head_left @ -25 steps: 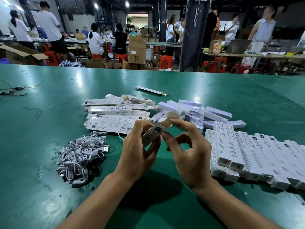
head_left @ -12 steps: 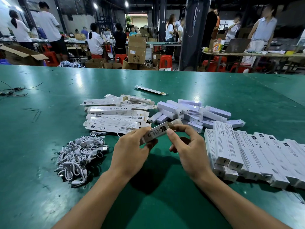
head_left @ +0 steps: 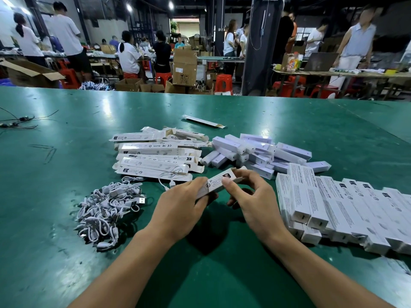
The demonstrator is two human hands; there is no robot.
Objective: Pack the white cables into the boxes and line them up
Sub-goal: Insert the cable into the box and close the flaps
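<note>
A small white printed cardboard box (head_left: 219,181) is held above the green-topped work table (head_left: 66,152), tilted, with its far end higher and to the right. The left hand (head_left: 178,210) grips the box's near end, fingers curled under it and thumb lying on its top face. The right hand (head_left: 253,201) pinches the box's far end, thumb pressed on the printed face and forefinger bent over the end flap; its other fingers are curled loosely below, holding nothing.

To the left of the held box and nearer the person lies a tangled heap of short white USB cables (head_left: 106,210). Just beyond the held box to the left is a loose stack of flattened white printed cartons (head_left: 155,156), and one white cable (head_left: 171,174) trails off its near edge towards the left hand. Beyond the held box to the right sits a jumbled pile of plain white oblong boxes (head_left: 255,150). To the right of the held box, closed white printed boxes (head_left: 333,203) lie side by side in a row, two layers deep at the near end. Far beyond the held box a single flat carton (head_left: 202,121) lies alone
</note>
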